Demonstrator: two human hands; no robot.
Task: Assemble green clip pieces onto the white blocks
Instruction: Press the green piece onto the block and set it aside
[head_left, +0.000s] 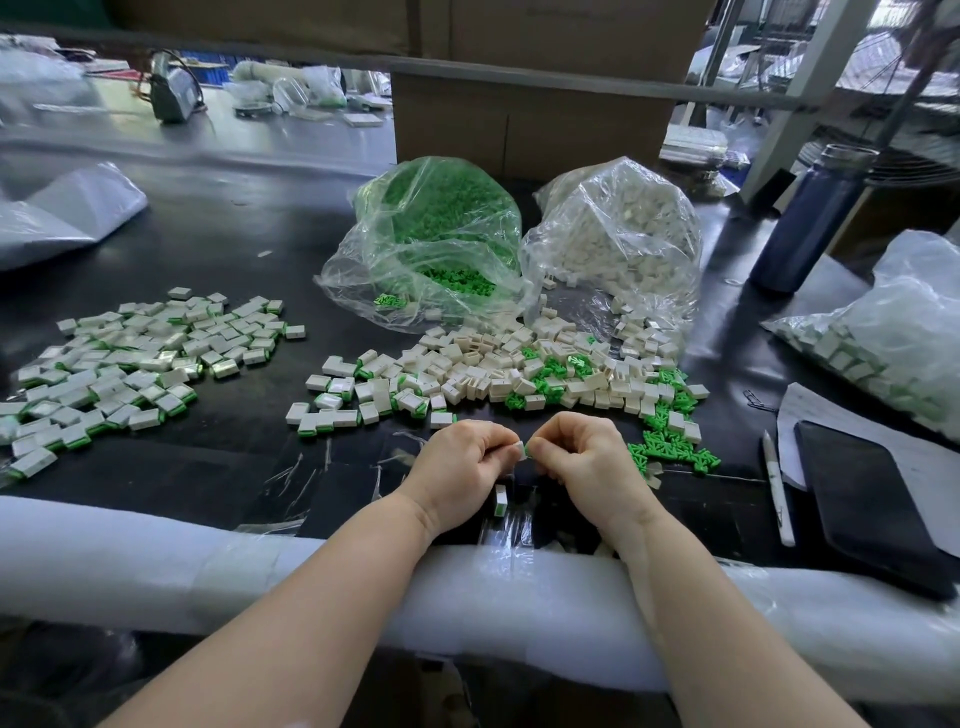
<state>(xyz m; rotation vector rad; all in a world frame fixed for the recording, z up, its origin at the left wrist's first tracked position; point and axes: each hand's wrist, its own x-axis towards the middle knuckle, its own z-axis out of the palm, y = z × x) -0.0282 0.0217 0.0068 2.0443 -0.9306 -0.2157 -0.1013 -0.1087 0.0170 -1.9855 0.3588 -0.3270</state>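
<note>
White block pinched in the left hand, green clip pinched in the right hand, both raised off the table (probably for alignment); supply heap within reach.

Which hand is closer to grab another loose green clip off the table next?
Probably the right hand: the loose green plastic clips lie just beside it on the black table. The left hand is farther away.
</note>
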